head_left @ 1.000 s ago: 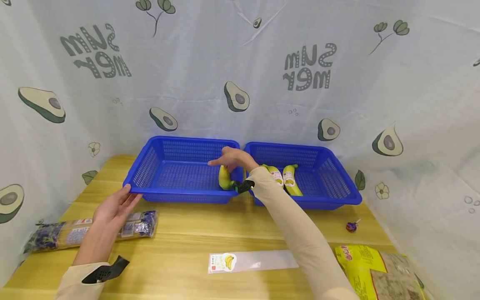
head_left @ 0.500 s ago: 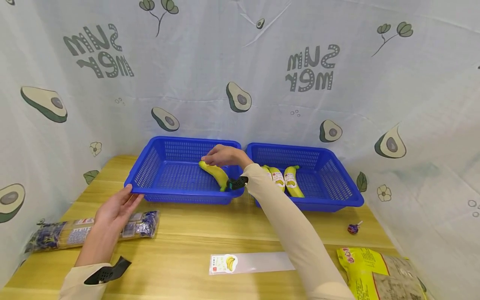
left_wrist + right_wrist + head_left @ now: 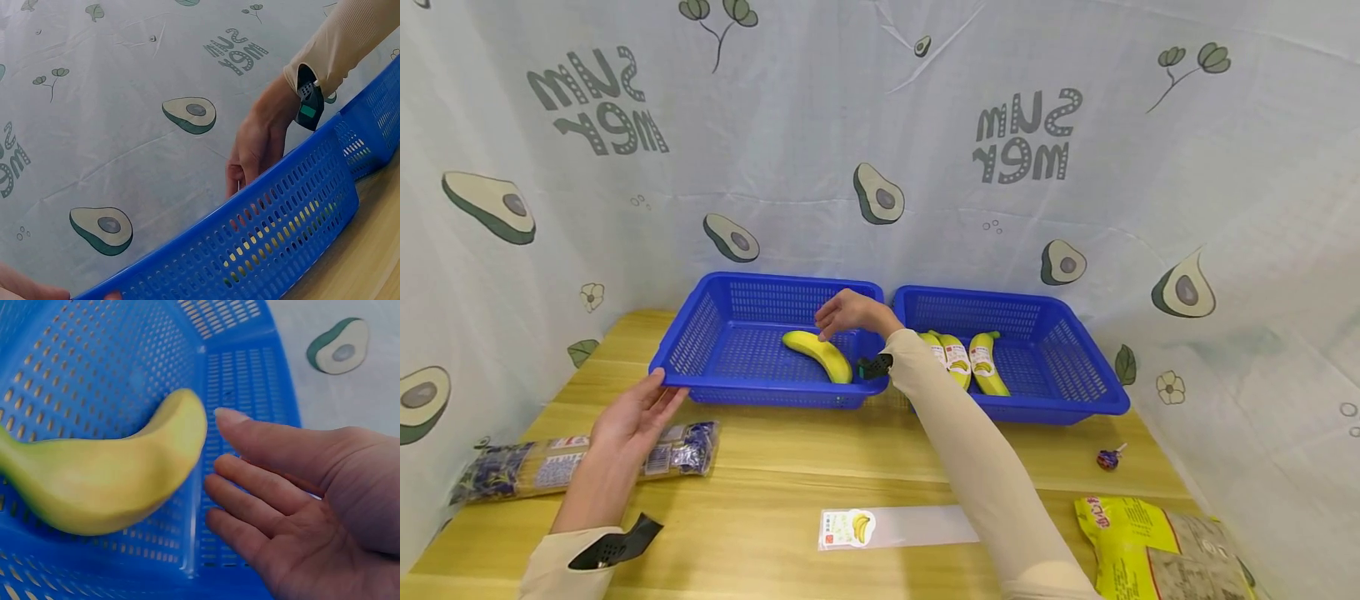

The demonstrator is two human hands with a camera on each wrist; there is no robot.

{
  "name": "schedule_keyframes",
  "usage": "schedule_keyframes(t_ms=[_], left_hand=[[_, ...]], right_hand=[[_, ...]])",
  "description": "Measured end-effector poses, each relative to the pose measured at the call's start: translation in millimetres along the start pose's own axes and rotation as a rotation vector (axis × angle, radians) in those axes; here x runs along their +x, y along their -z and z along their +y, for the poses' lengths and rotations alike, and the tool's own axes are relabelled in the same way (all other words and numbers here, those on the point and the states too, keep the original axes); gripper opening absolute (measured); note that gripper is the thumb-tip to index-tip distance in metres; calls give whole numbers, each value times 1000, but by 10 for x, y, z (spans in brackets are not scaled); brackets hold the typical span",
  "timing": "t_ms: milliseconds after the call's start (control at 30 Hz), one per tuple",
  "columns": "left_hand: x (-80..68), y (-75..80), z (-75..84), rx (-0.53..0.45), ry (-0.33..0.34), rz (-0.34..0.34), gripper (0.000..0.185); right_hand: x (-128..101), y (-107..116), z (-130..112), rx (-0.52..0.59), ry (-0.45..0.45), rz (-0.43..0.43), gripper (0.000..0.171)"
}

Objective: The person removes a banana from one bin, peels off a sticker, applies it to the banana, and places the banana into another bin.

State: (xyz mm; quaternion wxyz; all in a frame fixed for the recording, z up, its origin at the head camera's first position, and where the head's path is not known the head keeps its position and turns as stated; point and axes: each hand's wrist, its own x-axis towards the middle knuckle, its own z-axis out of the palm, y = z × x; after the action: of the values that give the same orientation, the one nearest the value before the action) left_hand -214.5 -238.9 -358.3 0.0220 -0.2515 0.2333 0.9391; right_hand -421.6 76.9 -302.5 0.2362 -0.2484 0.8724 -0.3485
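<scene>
In the head view a yellow banana (image 3: 823, 354) lies on the floor of the left blue basket (image 3: 752, 350), near its right end. My right hand (image 3: 850, 312) is just above it inside the basket. In the right wrist view, the fingers of the right hand (image 3: 294, 494) are relaxed and apart from the tip of the banana (image 3: 119, 481), holding nothing. My left hand (image 3: 625, 421) grips the front left corner of that basket, thumb on top of the rim. The left wrist view shows only part of the left hand (image 3: 31, 287) at the rim.
A second blue basket (image 3: 1067, 392) on the right holds several labelled bananas (image 3: 988, 364). On the wooden table (image 3: 760, 500) lie a long noodle-like packet (image 3: 677, 450), a clear strip with a banana label (image 3: 917, 525), a lollipop (image 3: 1107, 459) and a yellow bag (image 3: 1157, 542). A printed curtain stands behind.
The banana has turned and moved left onto the basket floor. My right hand has let go of it and drawn back slightly to the right. My left hand has stayed on the rim.
</scene>
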Motion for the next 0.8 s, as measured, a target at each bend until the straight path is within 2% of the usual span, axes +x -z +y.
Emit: schedule_keyframes(t_ms=[100,267,400,500,633,800], left_hand=[[-10,4,-7,7,4,-10,59],[-28,15,-18,-14,24,-9,41],[-26,17,-22,-13,29,13,40],[-25,15,-30,-8,21,22,41],[-28,13,-36,0,13,26,40],[-17,15,-31,10,12,24,40]], right_hand=[[15,-39,33,-36,-5,-34,53],[44,-81,46,-89,25,-167,39],[108,-120,29,-108,43,-266,31],[148,-139,5,-127,59,-305,30],[146,-144,-25,-104,93,-284,34],[116,-122,25,-117,112,-147,46]])
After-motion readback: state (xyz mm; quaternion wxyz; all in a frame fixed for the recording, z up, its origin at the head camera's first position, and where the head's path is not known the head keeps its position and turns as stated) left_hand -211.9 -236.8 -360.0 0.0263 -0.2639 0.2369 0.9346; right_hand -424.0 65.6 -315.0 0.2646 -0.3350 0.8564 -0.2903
